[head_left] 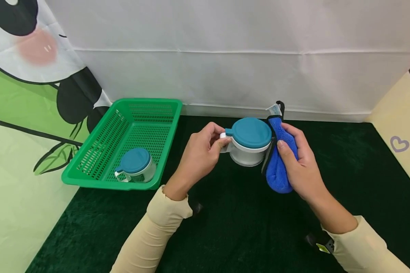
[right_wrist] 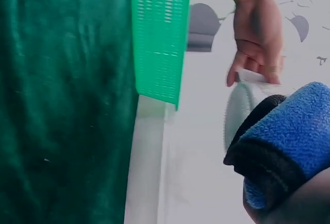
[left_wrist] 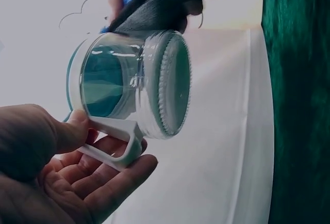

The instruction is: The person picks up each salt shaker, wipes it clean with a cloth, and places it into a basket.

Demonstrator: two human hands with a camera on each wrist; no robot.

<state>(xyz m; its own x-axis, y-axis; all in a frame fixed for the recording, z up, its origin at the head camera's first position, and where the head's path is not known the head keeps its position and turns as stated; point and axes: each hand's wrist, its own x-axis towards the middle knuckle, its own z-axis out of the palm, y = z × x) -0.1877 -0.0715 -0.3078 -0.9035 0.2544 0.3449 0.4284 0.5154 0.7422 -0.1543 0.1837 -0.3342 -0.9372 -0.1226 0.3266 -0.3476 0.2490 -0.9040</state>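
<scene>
My left hand [head_left: 204,153] pinches the white handle [left_wrist: 111,136] of a clear glass jar [head_left: 247,154] with a blue lid [head_left: 251,132]. In the left wrist view the jar is held off the table, its ribbed base showing. My right hand [head_left: 302,163] grips a folded blue cloth [head_left: 279,167] with dark edging and a white tag. The cloth lies against the jar's right side in the head view. In the right wrist view the cloth covers much of the jar.
A green plastic basket [head_left: 169,151] stands at the left on the dark green tablecloth [head_left: 246,227]. Inside it, near the front, sits a second lidded jar [head_left: 136,165] with a white handle. A pale cloth backdrop [head_left: 225,76] rises behind the table.
</scene>
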